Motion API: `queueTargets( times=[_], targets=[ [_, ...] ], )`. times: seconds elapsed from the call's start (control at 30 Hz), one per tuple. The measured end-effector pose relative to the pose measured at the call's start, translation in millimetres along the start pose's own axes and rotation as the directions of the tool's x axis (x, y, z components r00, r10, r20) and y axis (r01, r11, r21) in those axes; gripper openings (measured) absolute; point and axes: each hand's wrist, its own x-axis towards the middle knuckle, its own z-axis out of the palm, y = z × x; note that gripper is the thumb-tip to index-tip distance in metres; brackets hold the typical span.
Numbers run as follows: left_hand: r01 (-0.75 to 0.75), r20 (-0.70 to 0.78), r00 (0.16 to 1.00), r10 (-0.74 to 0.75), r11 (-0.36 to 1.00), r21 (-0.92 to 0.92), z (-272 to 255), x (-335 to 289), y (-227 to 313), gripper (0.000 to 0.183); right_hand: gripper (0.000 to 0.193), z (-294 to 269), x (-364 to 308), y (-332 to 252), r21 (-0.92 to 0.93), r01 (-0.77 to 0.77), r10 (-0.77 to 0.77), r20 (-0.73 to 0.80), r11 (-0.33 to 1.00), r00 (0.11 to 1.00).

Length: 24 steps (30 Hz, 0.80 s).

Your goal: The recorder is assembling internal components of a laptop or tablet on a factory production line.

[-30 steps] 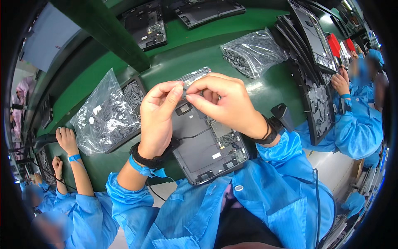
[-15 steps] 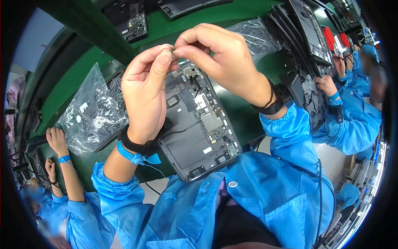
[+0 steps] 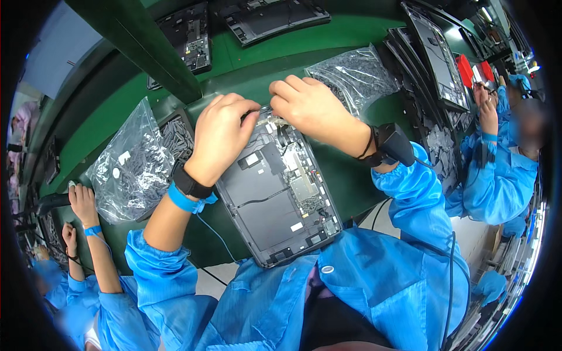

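A laptop base (image 3: 266, 225) with its inner parts exposed lies tilted on the green bench, its near edge close to my jacket. My left hand (image 3: 225, 134) is at its far left corner, thumb and forefinger bent toward each other in a pinch. Over the far edge, my right hand (image 3: 319, 114) has its fingers curled down, the tips hidden behind the hand. Whatever either hand pinches is too small or hidden to make out. A bare circuit board (image 3: 301, 184) shows along the base's right side, and a black cable (image 3: 263, 200) crosses its middle.
Clear plastic bags of small dark parts lie left (image 3: 132, 169) and far right (image 3: 357, 76). A green post (image 3: 140, 47) rises at the far left. More opened laptop bases (image 3: 275, 20) sit at the back; others (image 3: 436, 55) stack at right. Co-workers' hands (image 3: 85, 205) work on both sides.
My hands were raised together, pinching something tiny above the laptop's far edge. They have since come down and apart, one at the far left corner and one over the far edge.
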Motion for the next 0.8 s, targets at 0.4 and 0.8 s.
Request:
queueTargets(
  times=[0.4, 0.8],
  targets=[
    [-0.028, -0.046, 0.999, 0.024, 0.997, -0.076, 20.2, 2.5, -11.7, 0.007, 0.016, 4.2, 3.5, -4.1, 0.002, -0.085, 0.085, 0.089, 0.996, 0.992],
    [-0.196, -0.058, 0.979, 0.197, 0.980, 0.020, 17.5, 0.7, -11.7, 0.009, 0.012, 15.7, -2.3, 26.8, 0.321, 0.051, -0.077, 0.069, 0.946, 0.995]
  ],
)
